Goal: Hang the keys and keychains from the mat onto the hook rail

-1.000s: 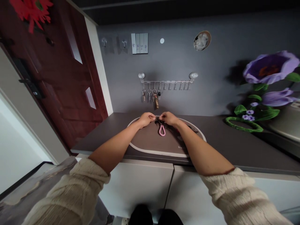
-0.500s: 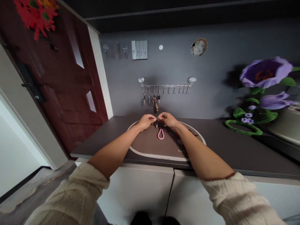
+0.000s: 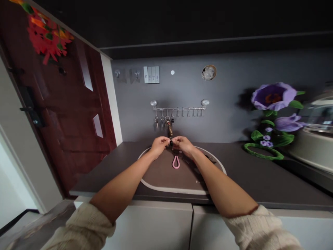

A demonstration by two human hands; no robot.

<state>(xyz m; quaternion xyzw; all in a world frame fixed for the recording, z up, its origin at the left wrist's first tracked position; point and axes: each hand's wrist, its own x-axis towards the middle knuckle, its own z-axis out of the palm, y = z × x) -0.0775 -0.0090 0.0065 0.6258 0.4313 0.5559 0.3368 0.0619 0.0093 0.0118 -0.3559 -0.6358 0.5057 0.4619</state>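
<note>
My left hand and my right hand meet above the brown mat, fingertips pinched close together. Between them hangs a small bunch of keys, dark and metallic, gripped from both sides. Just below, a pink loop strap lies on the mat; whether it joins the keys I cannot tell. Some dark items rest on the mat beyond my right wrist, partly covered by the arm. Behind my hands, several key sets hang from a clear hook rail, one with a brown tag.
Purple artificial flowers with a green ring base stand on the counter at right, beside a pale rounded appliance. A dark shelf overhangs the counter. A dark red door is at left.
The view has tilted up and shifted slightly, so everything sits lower in the picture. Both hands still pinch the keys, which now show more upright between the fingertips.
</note>
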